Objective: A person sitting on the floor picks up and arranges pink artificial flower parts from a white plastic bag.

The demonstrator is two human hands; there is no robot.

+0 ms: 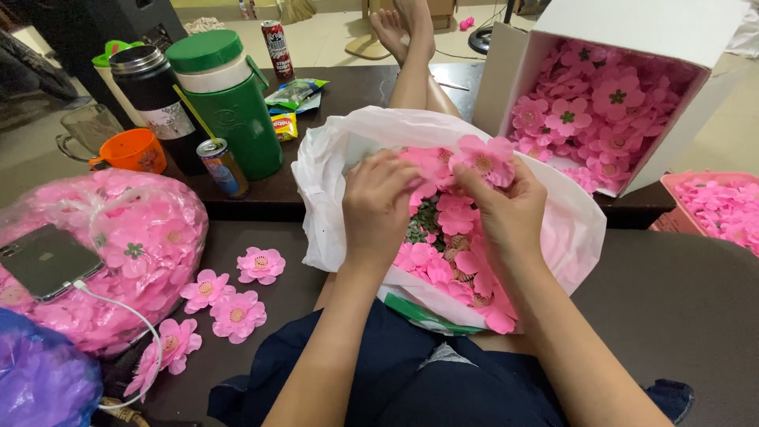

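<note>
Pink fabric flowers point(443, 237) fill a white plastic bag point(332, 190) on the person's lap, on a dark table point(680, 316) over a pale tiled floor. Four loose flowers point(237, 315) lie at left, beside a phone point(46, 261) and two drink cans point(224, 168). The left hand point(378, 207) pinches petals; the right hand point(506, 207) pinches one flower point(484, 160). A white box point(672, 47) of flowers stands right.

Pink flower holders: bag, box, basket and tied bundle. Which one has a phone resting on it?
The tied clear plastic bundle at far left; a phone with a white cable lies on top. The others carry no phone.
</note>
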